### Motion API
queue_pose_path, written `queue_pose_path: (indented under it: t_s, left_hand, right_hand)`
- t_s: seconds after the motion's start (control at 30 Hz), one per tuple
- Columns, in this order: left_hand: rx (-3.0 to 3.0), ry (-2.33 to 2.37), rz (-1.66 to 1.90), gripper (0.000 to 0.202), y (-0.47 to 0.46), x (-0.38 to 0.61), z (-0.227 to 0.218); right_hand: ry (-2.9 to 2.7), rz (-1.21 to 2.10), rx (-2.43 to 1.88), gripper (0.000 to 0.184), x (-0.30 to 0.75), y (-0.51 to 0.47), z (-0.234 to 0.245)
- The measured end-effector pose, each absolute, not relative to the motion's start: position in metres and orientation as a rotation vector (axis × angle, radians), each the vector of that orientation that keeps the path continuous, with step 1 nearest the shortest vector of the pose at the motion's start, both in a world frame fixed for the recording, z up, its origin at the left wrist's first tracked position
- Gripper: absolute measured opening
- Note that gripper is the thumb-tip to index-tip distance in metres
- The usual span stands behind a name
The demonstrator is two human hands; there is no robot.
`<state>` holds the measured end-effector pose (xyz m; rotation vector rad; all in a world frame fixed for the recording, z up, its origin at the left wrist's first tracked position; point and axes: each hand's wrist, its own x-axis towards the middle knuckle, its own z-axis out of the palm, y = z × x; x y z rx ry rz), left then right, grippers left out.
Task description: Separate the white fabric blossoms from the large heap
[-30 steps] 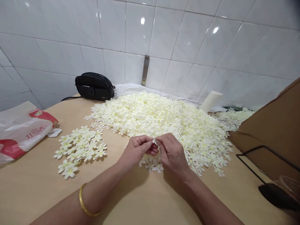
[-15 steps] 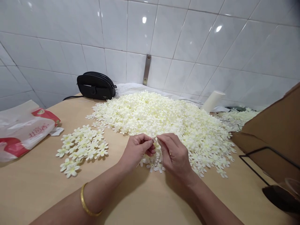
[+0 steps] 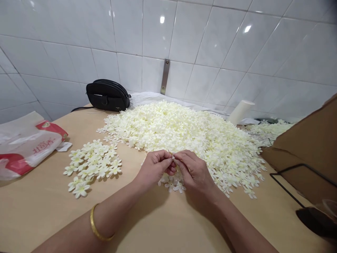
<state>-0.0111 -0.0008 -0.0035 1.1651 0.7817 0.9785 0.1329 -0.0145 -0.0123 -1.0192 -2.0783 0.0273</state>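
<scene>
In front of a large pile of pale yellow-white artificial flowers point(image 3: 168, 123), my two hands meet with fingertips almost touching. My left hand point(image 3: 155, 168) is closed in a pinch of thumb and forefinger, the other fingers curled under. A gold bangle point(image 3: 95, 225) circles that wrist. My right hand point(image 3: 196, 174) is pinched too, its thumb and forefinger at the left fingertips. Between them shows a tiny whitish bit point(image 3: 173, 157), too small and covered to name. To the left of my hands, a smaller group of flowers point(image 3: 97, 160) lies loosely spread on the tabletop point(image 3: 110, 200).
A black bag point(image 3: 107, 95) stands against the tiled wall, with a white and red plastic bag point(image 3: 31, 144) at the left. On the right are a cardboard box point(image 3: 308, 151), a black wire frame point(image 3: 285, 188) and a pale roll point(image 3: 240, 111) behind the pile.
My right fingertips have moved slightly left and closed against the left fingertips. The flowers and other objects stay in place; the view shifts only slightly.
</scene>
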Motion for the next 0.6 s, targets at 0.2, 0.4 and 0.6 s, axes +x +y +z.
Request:
queue_pose_path:
  t_s: [0.2, 0.4, 0.6]
  left_hand:
    - [1.237, 0.816, 0.970, 0.012, -0.001, -0.010, -0.004]
    - [1.246, 0.868, 0.972, 0.012, -0.002, -0.010, -0.003]
    - [1.176, 0.913, 0.989, 0.010, -0.001, -0.011, 0.000]
  right_hand:
    - [-2.099, 0.025, -1.075, 0.020, 0.134, -0.015, -0.013]
    - [-2.028, 0.232, -1.119, 0.023, 0.132, -0.019, -0.006]
    - [-1.810, 0.316, -1.224, 0.019, 0.131, -0.021, 0.001]
